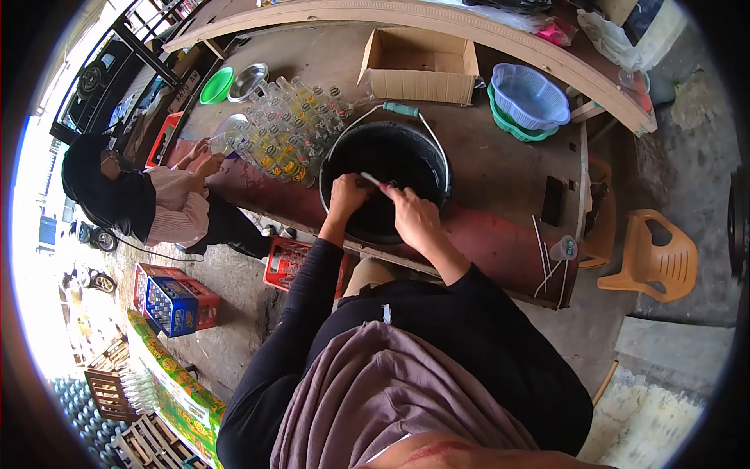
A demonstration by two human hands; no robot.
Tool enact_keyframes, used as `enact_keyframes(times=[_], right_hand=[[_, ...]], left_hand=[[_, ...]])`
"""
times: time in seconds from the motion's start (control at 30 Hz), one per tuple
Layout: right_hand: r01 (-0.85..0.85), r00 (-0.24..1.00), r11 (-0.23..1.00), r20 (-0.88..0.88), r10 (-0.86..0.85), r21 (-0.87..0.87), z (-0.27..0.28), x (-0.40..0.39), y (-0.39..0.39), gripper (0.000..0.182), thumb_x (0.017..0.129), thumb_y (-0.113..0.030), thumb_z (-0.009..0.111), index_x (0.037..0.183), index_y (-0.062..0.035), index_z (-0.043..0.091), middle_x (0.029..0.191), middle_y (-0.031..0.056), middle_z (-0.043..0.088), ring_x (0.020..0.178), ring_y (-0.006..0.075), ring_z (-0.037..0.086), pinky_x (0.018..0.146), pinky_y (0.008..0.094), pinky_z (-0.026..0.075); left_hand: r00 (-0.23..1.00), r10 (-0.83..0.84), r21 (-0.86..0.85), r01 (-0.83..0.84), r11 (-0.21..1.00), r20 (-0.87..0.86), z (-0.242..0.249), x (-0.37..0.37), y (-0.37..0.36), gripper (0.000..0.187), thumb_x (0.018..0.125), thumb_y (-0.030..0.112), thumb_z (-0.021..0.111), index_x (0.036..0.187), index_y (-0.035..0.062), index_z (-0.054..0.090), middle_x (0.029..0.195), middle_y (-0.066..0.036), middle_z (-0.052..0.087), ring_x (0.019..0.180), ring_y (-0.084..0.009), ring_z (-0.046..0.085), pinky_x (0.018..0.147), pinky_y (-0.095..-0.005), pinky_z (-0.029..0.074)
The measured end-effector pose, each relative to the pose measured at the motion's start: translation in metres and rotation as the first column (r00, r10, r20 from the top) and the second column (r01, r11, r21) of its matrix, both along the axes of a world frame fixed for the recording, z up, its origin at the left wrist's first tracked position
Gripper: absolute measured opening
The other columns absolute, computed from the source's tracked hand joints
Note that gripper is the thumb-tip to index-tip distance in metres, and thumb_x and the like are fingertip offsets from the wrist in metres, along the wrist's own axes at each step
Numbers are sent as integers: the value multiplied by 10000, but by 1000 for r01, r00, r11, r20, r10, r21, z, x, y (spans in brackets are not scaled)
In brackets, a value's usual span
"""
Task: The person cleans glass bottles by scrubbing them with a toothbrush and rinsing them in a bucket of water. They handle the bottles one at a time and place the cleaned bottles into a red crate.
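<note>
Both my hands reach into a black bucket [433, 160] that stands on the brown table [500, 180]. My left hand [344, 195] is closed in a fist over the bucket's near rim. A thin pale rod [372, 180] sticks out of it toward my right hand [414, 215]. My right hand's fingers curl down into the dark inside of the bucket by the rod's tip; what they hold is hidden. The bucket's wire handle with a teal grip [402, 109] lies back over the far rim.
Several labelled glass bottles [289, 133] crowd the table left of the bucket. Another person [148, 203] handles a bottle at the table's left end. Beyond are a cardboard box [418, 59], stacked baskets [531, 98] and bowls [230, 82]. Crates [176, 301] and an orange chair [656, 262] stand on the floor.
</note>
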State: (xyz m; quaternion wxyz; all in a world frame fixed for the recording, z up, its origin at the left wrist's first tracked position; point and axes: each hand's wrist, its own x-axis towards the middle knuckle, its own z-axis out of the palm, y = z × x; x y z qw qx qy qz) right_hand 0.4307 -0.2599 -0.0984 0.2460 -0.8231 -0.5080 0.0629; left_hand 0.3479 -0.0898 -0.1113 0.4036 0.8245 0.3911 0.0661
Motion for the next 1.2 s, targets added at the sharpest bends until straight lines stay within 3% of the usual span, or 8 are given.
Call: enact_keyframes(times=[0.1, 0.2, 0.43, 0.6, 0.8, 0.93, 1.13, 1.2], right_hand=[[168, 985, 974, 66, -160, -150, -6, 15, 7, 259, 935, -129, 438, 1153, -58, 559, 931, 197, 625, 740, 358, 681, 663, 465, 550], [15, 1000, 1000, 6, -15, 21, 1, 8, 1, 303, 909, -91, 478, 1204, -73, 550, 939, 187, 620, 713, 357, 674, 627, 449, 551], [43, 998, 999, 42, -42, -30, -9, 10, 4, 287, 900, -83, 466, 1171, -59, 559, 922, 198, 612, 703, 364, 672, 617, 454, 551], [-82, 994, 996, -68, 84, 39, -8, 2, 4, 338, 881, -52, 497, 1216, -52, 546, 947, 178, 620, 735, 389, 659, 640, 472, 541], [10, 1000, 1000, 15, -10, -15, -14, 7, 7, 250, 905, -101, 478, 1129, -33, 567, 945, 224, 611, 699, 369, 674, 621, 458, 553], [-29, 1000, 999, -1, 29, 45, -13, 5, 6, 239, 912, -101, 471, 1118, -41, 576, 925, 215, 618, 700, 374, 675, 615, 459, 553], [-54, 998, 991, -20, 57, 123, -9, 1, 4, 243, 867, -74, 507, 1098, -30, 571, 896, 210, 620, 678, 377, 669, 602, 470, 547], [-40, 999, 997, -11, 41, 63, -9, 1, 3, 235, 880, -81, 497, 1097, -29, 571, 900, 211, 620, 685, 377, 670, 604, 468, 548]], left_hand=[[982, 8, 280, -62, 958, 189, -22, -5, 4, 323, 697, 193, 745, 979, 37, 721, 903, -192, 708, 909, -341, 685, 809, -393, 528], [963, 60, 346, -151, 926, 261, -27, -3, 7, 325, 699, 175, 743, 997, 46, 722, 911, -188, 709, 927, -337, 683, 826, -382, 528], [975, 10, 274, -72, 959, 221, -38, -5, 13, 336, 695, 133, 738, 1004, 7, 708, 902, -224, 690, 913, -372, 667, 816, -415, 523], [998, 59, 228, -49, 973, -38, -36, 1, 14, 324, 714, 173, 726, 999, 19, 722, 895, -239, 681, 905, -388, 659, 815, -433, 523], [978, 19, 353, -93, 931, 207, -44, -4, 14, 287, 732, 178, 705, 967, 14, 723, 885, -233, 683, 887, -394, 658, 805, -438, 525], [997, 26, 356, -52, 933, 75, -38, -3, 13, 302, 722, 168, 713, 1010, 79, 736, 891, -191, 707, 901, -339, 686, 829, -387, 534], [974, -12, 278, -52, 959, 225, -35, -4, 11, 285, 675, 115, 732, 945, 26, 730, 874, -198, 698, 867, -354, 677, 805, -400, 534], [995, 80, 359, -96, 928, 59, -31, -1, 5, 306, 652, 89, 747, 955, 46, 730, 881, -187, 702, 878, -341, 680, 805, -396, 533]])
